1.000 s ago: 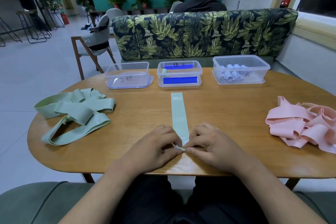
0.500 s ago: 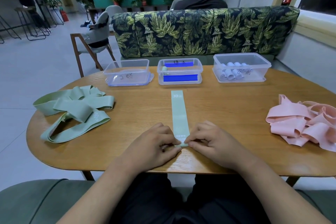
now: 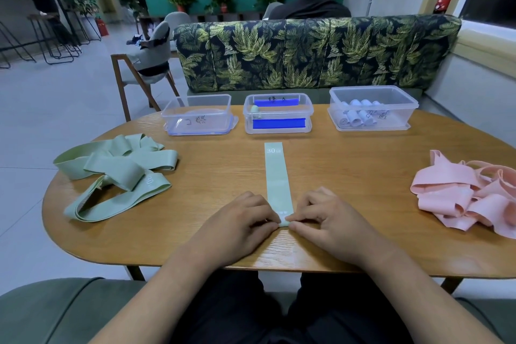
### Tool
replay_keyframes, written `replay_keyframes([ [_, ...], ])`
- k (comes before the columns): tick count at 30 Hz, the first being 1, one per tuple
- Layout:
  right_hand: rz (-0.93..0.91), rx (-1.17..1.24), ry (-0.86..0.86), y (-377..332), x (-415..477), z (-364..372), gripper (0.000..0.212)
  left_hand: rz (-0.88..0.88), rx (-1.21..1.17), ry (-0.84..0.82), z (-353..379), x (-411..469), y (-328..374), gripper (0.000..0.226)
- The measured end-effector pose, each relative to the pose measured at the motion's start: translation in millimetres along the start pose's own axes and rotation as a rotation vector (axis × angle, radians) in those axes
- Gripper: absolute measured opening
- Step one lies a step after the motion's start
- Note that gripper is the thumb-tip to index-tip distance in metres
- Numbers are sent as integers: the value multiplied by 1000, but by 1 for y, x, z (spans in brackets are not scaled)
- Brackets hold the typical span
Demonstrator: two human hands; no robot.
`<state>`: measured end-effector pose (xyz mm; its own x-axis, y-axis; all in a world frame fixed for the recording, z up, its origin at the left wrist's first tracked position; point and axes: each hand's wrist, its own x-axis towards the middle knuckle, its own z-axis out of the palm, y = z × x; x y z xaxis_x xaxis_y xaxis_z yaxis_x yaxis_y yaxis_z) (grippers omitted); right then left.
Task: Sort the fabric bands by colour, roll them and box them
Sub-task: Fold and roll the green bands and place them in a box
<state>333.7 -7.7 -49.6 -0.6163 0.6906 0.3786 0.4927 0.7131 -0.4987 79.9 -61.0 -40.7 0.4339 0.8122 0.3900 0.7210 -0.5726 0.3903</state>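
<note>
A pale green band (image 3: pixel 276 176) marked "30" lies flat and straight on the wooden table (image 3: pixel 349 165), pointing away from me. My left hand (image 3: pixel 237 226) and my right hand (image 3: pixel 332 220) pinch its near end from either side, where a small roll has formed. A pile of green bands (image 3: pixel 111 173) lies at the left and a pile of pink bands (image 3: pixel 469 195) at the right. Three clear boxes stand at the far edge: the left box (image 3: pixel 198 114) looks empty, the middle box (image 3: pixel 277 114) holds one green roll, the right box (image 3: pixel 371 109) holds several pale rolls.
A leaf-patterned sofa back (image 3: pixel 307 53) rises behind the table, with a person seated beyond it. A wooden chair (image 3: pixel 145 64) stands at the far left. The table's near edge runs just below my wrists.
The rolled near end of the green band has moved a little away from me under both hands, leaving less of the band flat.
</note>
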Motion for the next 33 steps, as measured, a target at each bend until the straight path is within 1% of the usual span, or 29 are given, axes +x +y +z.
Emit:
replay_keyframes([
  [4,-47,-136,-15,-2,-2,1,28,-20,34,27,3,-1,-3,21],
  [6,-52,-157,-10,-3,-2,1,29,-34,35,34,3,-1,-3,22],
  [9,-75,-108,-3,-3,-2,0,26,-47,40,37,3,-1,-4,22],
  [11,-98,-70,-13,-2,-3,0,20,-55,42,31,3,0,-5,22],
  [14,-103,-71,15,-1,-3,1,15,-81,67,13,4,1,-5,26],
  [16,-89,-74,43,1,-2,2,16,-90,85,4,4,2,-6,28],
  [20,-75,-69,42,1,-1,3,19,-90,119,-3,6,2,-6,31],
  [25,-63,-74,36,3,-1,3,20,-81,151,22,5,1,-2,45],
  [26,-58,-72,32,3,0,3,21,-53,140,33,4,1,-1,42],
  [29,-35,-71,28,2,1,3,24,23,159,-1,3,1,1,22],
  [33,2,-81,22,0,1,2,28,-16,150,-4,4,2,-3,21],
])
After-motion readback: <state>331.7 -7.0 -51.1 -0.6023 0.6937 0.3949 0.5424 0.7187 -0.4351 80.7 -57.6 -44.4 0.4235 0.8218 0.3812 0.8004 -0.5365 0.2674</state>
